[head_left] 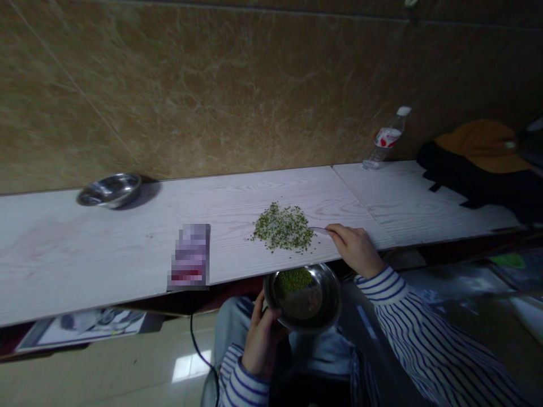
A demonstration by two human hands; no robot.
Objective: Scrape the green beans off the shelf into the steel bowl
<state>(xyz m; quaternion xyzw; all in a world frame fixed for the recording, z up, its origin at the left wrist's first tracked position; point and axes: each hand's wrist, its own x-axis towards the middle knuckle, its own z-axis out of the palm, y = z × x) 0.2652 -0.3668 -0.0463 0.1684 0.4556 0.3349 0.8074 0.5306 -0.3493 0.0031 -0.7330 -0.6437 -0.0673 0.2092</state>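
A loose pile of small green beans mixed with white grains like rice [282, 227] lies spread on the white wood-grain shelf [237, 198]. My right hand [356, 247] pinches the handle of a thin metal spoon [319, 230] at the pile's right side; its far end is hidden among the grains. Below the shelf's front edge, my left hand [263, 336] is closed on the left rim of a steel bowl [333, 311], which is held tilted over my lap. Green beans [296, 279] are gathered at the bowl's far side.
Another steel bowl [111, 192] stands at the back left near the wall. A blurred-out flat item [190, 257] lies by the front edge. To the right are a clear bottle [384, 141] and an orange cap [483, 144] on dark fabric. A black cable [199, 350] hangs below.
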